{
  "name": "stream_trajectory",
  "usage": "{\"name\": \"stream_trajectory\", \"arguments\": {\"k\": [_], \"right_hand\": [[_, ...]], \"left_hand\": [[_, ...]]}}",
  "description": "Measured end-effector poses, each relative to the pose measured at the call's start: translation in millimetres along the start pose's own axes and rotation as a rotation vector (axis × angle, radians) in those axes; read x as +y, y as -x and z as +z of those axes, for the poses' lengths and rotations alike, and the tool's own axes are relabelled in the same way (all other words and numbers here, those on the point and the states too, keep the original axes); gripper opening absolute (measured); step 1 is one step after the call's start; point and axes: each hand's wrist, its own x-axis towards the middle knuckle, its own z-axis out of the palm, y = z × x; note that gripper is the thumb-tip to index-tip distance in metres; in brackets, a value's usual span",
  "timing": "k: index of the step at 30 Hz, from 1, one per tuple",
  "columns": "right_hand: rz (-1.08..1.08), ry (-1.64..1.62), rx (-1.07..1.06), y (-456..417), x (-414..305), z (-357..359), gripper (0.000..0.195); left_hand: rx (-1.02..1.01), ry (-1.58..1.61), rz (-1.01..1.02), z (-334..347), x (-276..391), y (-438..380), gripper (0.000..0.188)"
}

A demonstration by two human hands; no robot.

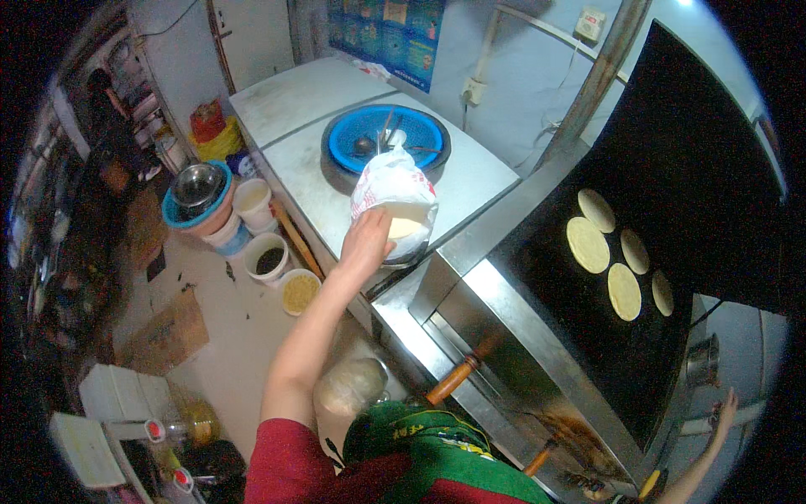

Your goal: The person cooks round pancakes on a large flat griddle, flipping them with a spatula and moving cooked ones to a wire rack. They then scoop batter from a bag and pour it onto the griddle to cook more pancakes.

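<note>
My left hand [366, 242] reaches forward to a white plastic bag [395, 179] with red print. Its fingers lie at the bag's mouth, beside a pale round of dough or flatbread [406, 227] inside. Whether they grip the bag or the round is unclear. The bag stands at the near edge of a white-topped counter [296, 157]. Far to the right, my right hand [725, 412] is raised beyond the griddle's corner, near a metal pot [703, 362]. Something small and dark is by its fingers, too blurred to name. Pale flat rounds [587, 244] lie on the black griddle [567, 315].
A blue plastic basket [343, 135] with utensils sits behind the bag. The griddle's black lid [699, 157] is raised. Wooden handles [454, 381] project from its steel front. Buckets [267, 257] and a steel bowl [198, 186] stand left of the counter. Another person [110, 126] is at far left.
</note>
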Motion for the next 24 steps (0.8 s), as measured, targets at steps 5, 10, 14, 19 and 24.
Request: {"name": "stream_trajectory", "arguments": {"k": [5, 10, 14, 19, 24], "right_hand": [[-0.326, -0.021, 0.289, 49.3, 23.1, -58.9, 0.044], [-0.313, 0.128, 0.102, 198.7, -88.5, 47.8, 0.043], [-0.495, 0.056, 0.136, 289.3, -115.3, 139.7, 0.038], [-0.582, 0.010, -0.147, 344.6, -151.4, 210.5, 0.045], [-0.968, 0.174, -0.676, 347.4, -195.2, 289.3, 0.082]], "left_hand": [[-0.311, -0.188, 0.074, 19.0, -24.8, -25.6, 0.056], [-0.262, -0.180, 0.190, 2.7, -42.0, -17.8, 0.037], [-0.051, -0.037, 0.296, -17.7, -33.5, -28.1, 0.026], [0.090, 0.089, 0.411, -58.8, -9.0, 8.3, 0.053], [-0.076, 1.073, -0.278, -103.9, 54.6, 78.4, 0.026]]}}
